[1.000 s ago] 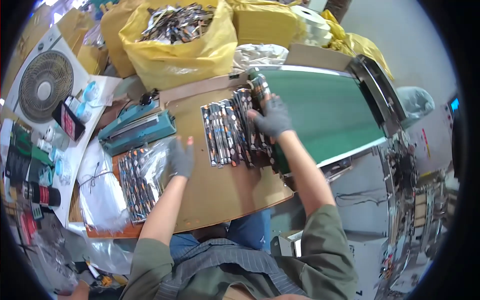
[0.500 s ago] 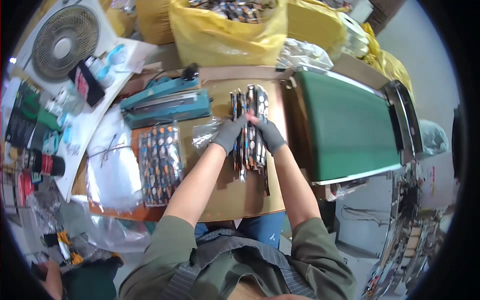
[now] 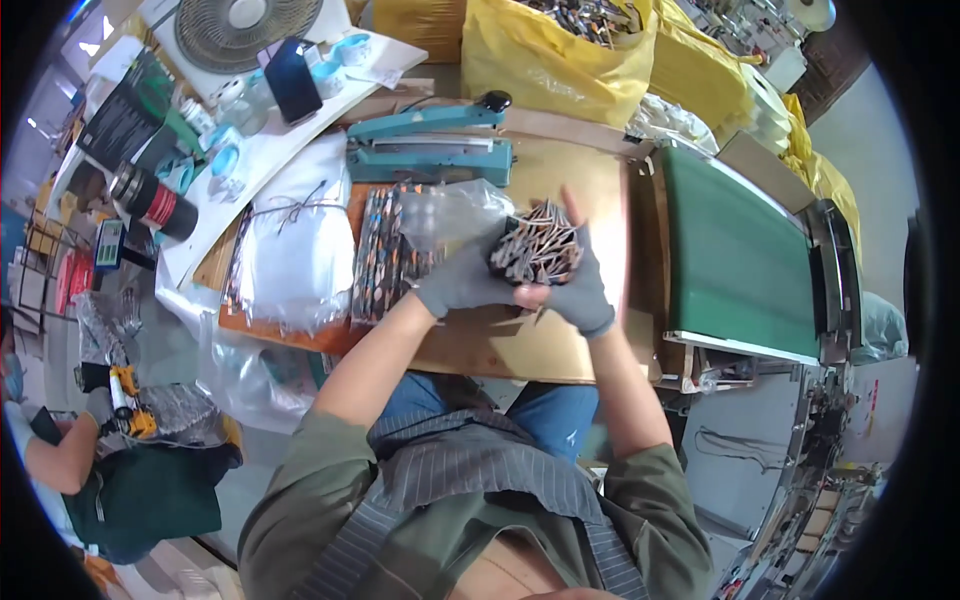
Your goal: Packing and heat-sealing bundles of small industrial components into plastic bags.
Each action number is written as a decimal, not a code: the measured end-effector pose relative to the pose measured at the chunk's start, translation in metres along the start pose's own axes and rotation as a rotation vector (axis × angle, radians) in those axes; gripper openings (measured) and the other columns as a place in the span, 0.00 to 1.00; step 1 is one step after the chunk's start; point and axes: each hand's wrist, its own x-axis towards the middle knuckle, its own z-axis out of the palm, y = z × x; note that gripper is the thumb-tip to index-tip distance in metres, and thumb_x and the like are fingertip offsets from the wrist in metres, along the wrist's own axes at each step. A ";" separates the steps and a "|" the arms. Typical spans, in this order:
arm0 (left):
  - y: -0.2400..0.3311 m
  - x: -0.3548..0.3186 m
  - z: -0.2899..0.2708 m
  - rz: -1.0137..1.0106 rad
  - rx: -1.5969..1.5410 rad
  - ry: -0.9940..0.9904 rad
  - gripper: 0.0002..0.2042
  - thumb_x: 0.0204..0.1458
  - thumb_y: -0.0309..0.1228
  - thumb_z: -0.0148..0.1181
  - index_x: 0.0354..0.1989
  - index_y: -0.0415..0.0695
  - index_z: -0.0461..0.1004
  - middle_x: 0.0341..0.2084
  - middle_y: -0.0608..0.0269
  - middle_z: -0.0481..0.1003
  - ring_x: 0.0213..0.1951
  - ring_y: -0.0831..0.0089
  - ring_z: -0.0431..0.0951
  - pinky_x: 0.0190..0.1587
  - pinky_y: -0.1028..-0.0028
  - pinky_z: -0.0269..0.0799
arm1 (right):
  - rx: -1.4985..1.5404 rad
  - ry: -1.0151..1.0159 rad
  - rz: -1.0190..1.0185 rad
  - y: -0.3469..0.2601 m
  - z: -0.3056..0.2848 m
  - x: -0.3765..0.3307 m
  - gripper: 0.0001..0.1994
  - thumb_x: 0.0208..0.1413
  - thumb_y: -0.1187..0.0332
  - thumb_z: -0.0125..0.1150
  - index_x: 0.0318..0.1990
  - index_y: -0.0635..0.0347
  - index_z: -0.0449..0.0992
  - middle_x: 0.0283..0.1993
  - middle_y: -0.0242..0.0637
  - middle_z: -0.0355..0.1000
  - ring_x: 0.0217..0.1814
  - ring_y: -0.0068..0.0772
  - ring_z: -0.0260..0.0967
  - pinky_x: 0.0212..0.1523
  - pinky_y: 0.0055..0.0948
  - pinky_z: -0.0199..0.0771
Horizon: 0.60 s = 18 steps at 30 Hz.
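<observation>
At the centre, a patterned bundle (image 3: pixel 540 248) fills the gap between left hand (image 3: pixel 465 282) and right hand (image 3: pixel 590 292). Bare tabletop (image 3: pixel 580 165) leaves room above and below the hands, and rightward until the green conveyor belt (image 3: pixel 740 260). Left of centre, clear plastic (image 3: pixel 465 205) and patterned packs (image 3: pixel 380 250) crowd the left hand; the teal sealer (image 3: pixel 430 162) obstructs the upper centre, a yellow sack (image 3: pixel 560 70) beyond.

L hand (image 3: pixel 466 277) part. hidden behind bundle (image 3: pixel 537 246).
</observation>
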 end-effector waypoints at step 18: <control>0.022 -0.099 -0.051 -0.196 -0.642 0.550 0.14 0.57 0.37 0.49 0.43 0.41 0.73 0.35 0.62 0.77 0.34 0.74 0.77 0.37 0.78 0.73 | 0.509 -0.263 0.510 -0.003 0.065 -0.037 0.30 0.37 0.66 0.62 0.53 0.65 0.65 0.27 0.39 0.67 0.38 0.43 0.71 0.44 0.39 0.74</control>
